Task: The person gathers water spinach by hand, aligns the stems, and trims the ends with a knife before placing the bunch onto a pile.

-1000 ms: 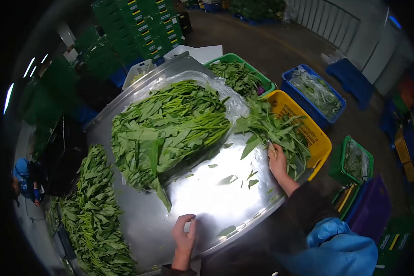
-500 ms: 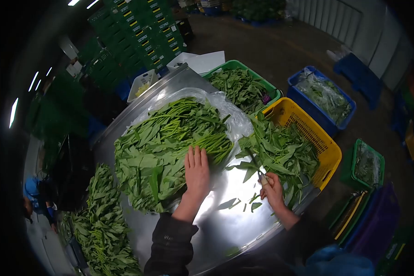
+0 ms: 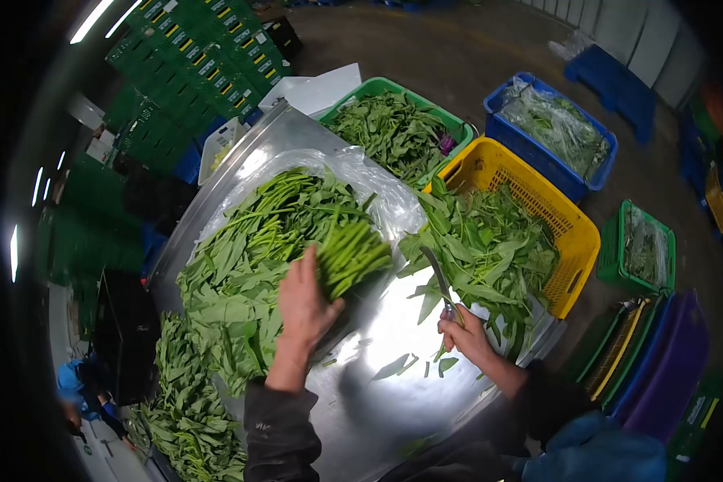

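Note:
My left hand (image 3: 304,304) is closed around a bunch of leafy greens (image 3: 353,255), its thumb low on the near side. The cut stem ends point right, raised off the large pile of leafy greens (image 3: 233,281) on the metal table (image 3: 361,418). In my right hand (image 3: 467,333) is a knife (image 3: 436,271) with a slightly curved blade, gripped by its handle and angled up and to the left. Beyond the blade, loose greens (image 3: 490,249) spill from a yellow crate (image 3: 574,233) onto the table edge. Trimmed bits of leaf and stem (image 3: 447,365) lie near my right hand.
Clear plastic sheeting (image 3: 386,193) lies behind the pile. Green (image 3: 466,132) and blue (image 3: 550,157) crates of greens stand beyond the table. More greens (image 3: 189,402) lie at the left. A person in blue (image 3: 80,386) is at far left.
My left hand has gone from lying flat on the pile to gripping a bunch, whose stem ends are now lifted. The knife blade has tipped more upright.

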{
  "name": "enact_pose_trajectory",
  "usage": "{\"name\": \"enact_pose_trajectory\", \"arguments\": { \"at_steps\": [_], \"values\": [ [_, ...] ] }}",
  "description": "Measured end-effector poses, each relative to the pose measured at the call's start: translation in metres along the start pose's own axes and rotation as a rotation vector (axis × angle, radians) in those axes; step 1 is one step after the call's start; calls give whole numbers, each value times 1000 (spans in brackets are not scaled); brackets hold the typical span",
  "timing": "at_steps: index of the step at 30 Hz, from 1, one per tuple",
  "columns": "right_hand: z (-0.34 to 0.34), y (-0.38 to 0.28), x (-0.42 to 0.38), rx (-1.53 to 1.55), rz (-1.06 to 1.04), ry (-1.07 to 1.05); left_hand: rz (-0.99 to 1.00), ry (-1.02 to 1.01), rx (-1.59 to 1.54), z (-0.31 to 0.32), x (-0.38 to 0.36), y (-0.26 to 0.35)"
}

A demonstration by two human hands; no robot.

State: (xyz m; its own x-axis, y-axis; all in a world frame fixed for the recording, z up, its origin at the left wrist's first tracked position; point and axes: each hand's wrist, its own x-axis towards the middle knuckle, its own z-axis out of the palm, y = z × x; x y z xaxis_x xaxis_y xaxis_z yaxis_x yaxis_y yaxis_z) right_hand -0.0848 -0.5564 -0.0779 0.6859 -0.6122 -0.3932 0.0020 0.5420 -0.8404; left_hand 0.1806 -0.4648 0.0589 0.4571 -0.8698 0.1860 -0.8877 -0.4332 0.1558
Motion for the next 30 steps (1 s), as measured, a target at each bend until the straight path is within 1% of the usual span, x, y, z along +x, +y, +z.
{"name": "enact_pose_trajectory", "arguments": {
  "at_steps": [1, 3, 4, 5, 6, 7, 9, 10, 11, 12, 13, 14, 15, 16, 17, 19, 20, 21, 22, 23, 24, 25, 27, 28, 29, 30],
  "values": [
    [3, -2, 3, 10, 5, 12, -16, 32, -86, -8, -2, -5],
    [9, -5, 9, -68, 35, -62, -11, 170, -349, -16, -6, -14],
    [16, -7, 11, -55, 44, -50, -8, 226, -385, -24, -8, -11],
    [27, -10, 15, 126, 60, -74, -63, 210, -426, -32, -10, -10],
    [39, -15, 20, 305, 73, -100, -48, 222, -414, -34, -12, -10],
    [52, -23, 26, 313, 75, -93, -32, 237, -402, -35, -12, -10],
    [81, -39, 40, 668, 56, -215, -32, 225, -395, -32, -13, -10],
    [92, -40, 51, 673, 56, -214, -37, 220, -390, -31, -13, -9],
    [103, -37, 61, 788, 62, -210, -37, 216, -387, -30, -12, -8],
    [110, -36, 70, 901, 68, -204, -9, 201, -321, -29, -9, -7],
    [114, -39, 79, 903, 74, -202, 17, 187, -256, -28, -7, -5],
    [116, -42, 88, 915, 26, -232, -75, 62, -225, -28, -5, -2],
    [118, -45, 96, 925, -22, -262, -81, 58, -226, -27, -1, 3],
    [123, -61, 93, 864, -4, -196, -66, 41, -136, -26, 3, 7],
    [122, -62, 97, 862, 2, -194, -51, 23, -47, -23, 7, 10],
    [118, -57, 107, 764, 29, -138, -31, 7, -59, -15, 13, 6],
    [107, -40, 118, 566, 40, -110, -51, -39, -104, -6, 15, 1],
    [99, -25, 125, 565, 44, -109, -70, -85, -149, 0, 18, -5],
    [92, -14, 129, 302, 100, -64, -88, -191, -85, 4, 23, -11],
    [84, -3, 130, 40, 155, -18, -91, -193, -87, 8, 25, -16],
    [78, -2, 127, -140, 220, 18, -88, -257, -38, 12, 26, -20],
    [75, -10, 119, -140, 225, 19, -85, -322, 12, 13, 28, -20],
    [72, -22, 103, -100, 242, 69, -72, -335, -10, 15, 26, -18],
    [69, -2, 107, -31, 89, 105, -55, -322, -14, 16, 27, -18],
    [68, 4, 105, -31, 91, 105, -39, -307, -16, 16, 28, -19],
    [67, 6, 103, -12, 38, 103, -41, -307, -16, 16, 31, -20]
  ]
}}
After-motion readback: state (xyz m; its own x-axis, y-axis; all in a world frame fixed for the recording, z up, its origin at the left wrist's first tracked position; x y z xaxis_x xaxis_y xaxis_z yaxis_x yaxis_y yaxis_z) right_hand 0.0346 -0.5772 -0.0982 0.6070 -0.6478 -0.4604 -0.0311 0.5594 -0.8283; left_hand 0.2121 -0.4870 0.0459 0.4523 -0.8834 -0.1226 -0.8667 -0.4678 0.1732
